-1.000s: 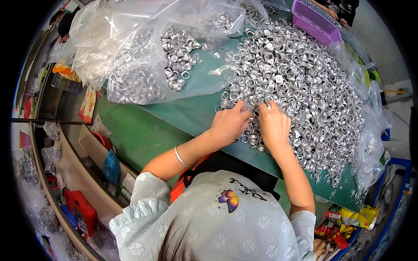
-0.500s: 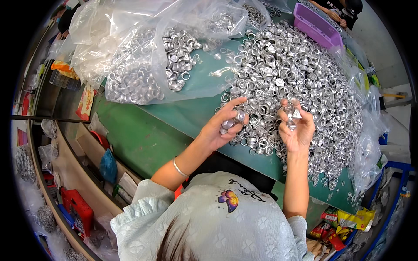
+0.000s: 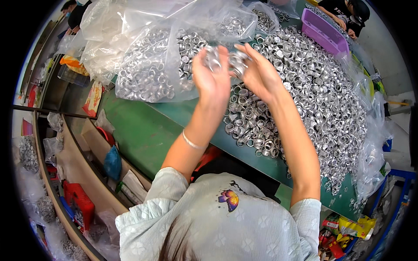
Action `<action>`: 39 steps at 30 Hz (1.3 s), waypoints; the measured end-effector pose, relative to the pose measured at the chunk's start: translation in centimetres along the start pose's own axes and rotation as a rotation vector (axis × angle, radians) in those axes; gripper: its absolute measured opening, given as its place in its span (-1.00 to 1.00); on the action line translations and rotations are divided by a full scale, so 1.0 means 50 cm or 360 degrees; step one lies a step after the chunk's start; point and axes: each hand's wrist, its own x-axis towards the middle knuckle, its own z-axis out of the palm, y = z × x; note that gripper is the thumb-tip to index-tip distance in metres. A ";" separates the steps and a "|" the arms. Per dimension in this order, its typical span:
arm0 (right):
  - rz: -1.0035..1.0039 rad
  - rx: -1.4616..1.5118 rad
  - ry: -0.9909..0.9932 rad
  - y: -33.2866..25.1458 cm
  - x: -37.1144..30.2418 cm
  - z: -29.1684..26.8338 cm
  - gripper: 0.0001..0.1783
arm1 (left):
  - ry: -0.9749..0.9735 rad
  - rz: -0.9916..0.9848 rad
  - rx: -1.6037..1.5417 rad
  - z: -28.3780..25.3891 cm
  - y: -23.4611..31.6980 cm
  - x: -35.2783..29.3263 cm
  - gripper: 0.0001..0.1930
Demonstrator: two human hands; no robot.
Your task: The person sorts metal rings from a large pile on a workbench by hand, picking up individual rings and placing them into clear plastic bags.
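Note:
Silver-coloured metal rings lie in a broad heap (image 3: 320, 100) on the green table (image 3: 172, 114). Left of the heap, a clear plastic bag (image 3: 117, 52) holds many more of them. My left hand (image 3: 212, 80) is raised beside the bag's opening, its fingers curled around several rings (image 3: 213, 58). Close to it on the right, my right hand (image 3: 261, 78) holds rings (image 3: 238, 63) at its fingertips over the heap's left edge. Both clusters are smeared by motion, so single rings cannot be made out.
A purple plastic basket (image 3: 324, 32) stands at the heap's far side, near another person (image 3: 346, 17) at the upper right. A second person (image 3: 76, 17) is at the upper left. Shelving with a red bin (image 3: 78, 202) runs along the left. Loose plastic film (image 3: 374, 143) edges the right.
Both hands have moved away from me, up and to the left, from the heap's near edge toward the bag. They have come close together, still holding rings.

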 end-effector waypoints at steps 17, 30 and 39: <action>-0.0862 -0.3525 0.0521 0.043 -0.231 -0.094 -0.83 | -0.1583 0.0979 0.2884 -0.200 -0.006 -0.137 -0.73; -0.0292 0.0087 0.0517 0.010 -0.241 -0.070 -0.63 | -0.1475 0.0836 0.2553 -0.241 0.016 -0.138 -0.78; -0.0347 -0.2996 -0.0078 0.071 -0.214 -0.051 -0.81 | -0.1529 0.1000 0.2538 -0.269 0.033 -0.151 -0.78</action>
